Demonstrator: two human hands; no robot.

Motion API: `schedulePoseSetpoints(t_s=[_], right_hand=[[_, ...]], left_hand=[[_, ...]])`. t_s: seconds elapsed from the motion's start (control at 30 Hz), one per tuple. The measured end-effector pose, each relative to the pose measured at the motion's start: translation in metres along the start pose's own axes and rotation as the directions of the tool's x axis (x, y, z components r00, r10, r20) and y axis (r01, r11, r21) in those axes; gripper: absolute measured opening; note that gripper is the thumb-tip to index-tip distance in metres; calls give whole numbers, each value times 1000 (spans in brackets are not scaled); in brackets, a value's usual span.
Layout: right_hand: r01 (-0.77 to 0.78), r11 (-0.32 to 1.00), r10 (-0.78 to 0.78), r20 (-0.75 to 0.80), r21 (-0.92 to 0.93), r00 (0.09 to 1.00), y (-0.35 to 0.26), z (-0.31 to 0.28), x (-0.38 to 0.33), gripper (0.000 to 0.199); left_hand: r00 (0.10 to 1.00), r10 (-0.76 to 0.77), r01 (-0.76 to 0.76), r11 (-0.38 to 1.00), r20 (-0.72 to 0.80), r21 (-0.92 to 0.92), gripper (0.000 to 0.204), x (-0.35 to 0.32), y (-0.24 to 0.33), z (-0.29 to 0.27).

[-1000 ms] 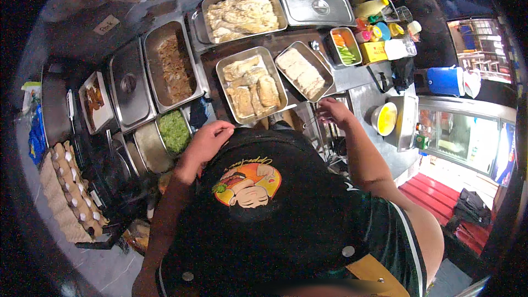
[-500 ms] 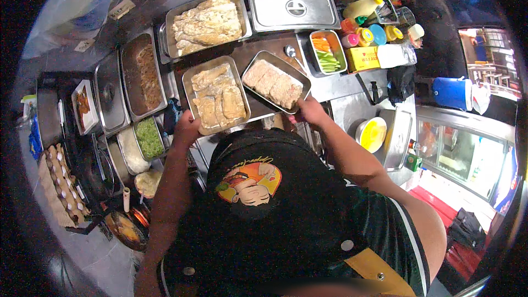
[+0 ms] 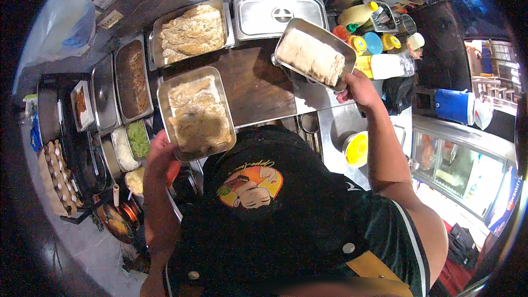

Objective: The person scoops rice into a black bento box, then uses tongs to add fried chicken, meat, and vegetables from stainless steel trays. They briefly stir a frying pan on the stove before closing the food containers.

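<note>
My left hand [image 3: 165, 148] grips the near left corner of a metal tray [image 3: 160, 91] in which pale, flour-coated pieces [image 3: 195, 113] lie. Its near end reaches past the brown board [image 3: 258, 91]. Off to the right, my right hand [image 3: 360, 88] is closed on the near right corner of a second metal tray [image 3: 347, 49], raised and slanting over the counter. A block of pale, coated pieces [image 3: 311, 55] fills much of it. Both hands' fingers are partly hidden under the trays.
Behind stand a pan of floured pieces [image 3: 192, 33] and a lidded steel pan [image 3: 280, 16]. Sauce bottles [image 3: 357, 14] crowd the back right. Shredded greens [image 3: 138, 138], an egg carton [image 3: 59, 179] and a frying pan [image 3: 115, 220] are at left. A yellow-filled bowl [image 3: 357, 149] stands right.
The two trays have moved apart. My left hand has drawn its tray nearer and left; my right hand has lifted the other to the right and away, over the vegetable container, uncovering the board.
</note>
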State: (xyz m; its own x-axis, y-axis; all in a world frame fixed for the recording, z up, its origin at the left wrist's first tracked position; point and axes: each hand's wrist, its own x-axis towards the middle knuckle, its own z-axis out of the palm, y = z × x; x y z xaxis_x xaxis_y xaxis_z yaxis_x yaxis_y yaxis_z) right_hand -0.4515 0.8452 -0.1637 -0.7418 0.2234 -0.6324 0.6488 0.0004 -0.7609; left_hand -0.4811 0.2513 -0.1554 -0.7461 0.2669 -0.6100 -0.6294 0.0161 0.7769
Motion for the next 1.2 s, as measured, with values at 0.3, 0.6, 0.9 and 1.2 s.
schedulePoseSetpoints(t_s=[0.3, 0.6, 0.9, 1.2], right_hand=[[-37, 911, 66, -56, 410, 996, 2, 28, 56, 34], [42, 735, 44, -109, 677, 993, -5, 64, 83, 38], [2, 758, 78, -93, 652, 993, -6, 86, 108, 34], [-46, 786, 52, 8, 616, 999, -19, 88, 122, 31]], left_hand=[[968, 250, -228, 901, -12, 370, 23, 73, 64, 65], [988, 147, -156, 955, 54, 251, 5, 201, 87, 161], [964, 235, -127, 819, -126, 559, 10, 235, 91, 192], [829, 557, -255, 287, 56, 923, 62, 183, 100, 224]])
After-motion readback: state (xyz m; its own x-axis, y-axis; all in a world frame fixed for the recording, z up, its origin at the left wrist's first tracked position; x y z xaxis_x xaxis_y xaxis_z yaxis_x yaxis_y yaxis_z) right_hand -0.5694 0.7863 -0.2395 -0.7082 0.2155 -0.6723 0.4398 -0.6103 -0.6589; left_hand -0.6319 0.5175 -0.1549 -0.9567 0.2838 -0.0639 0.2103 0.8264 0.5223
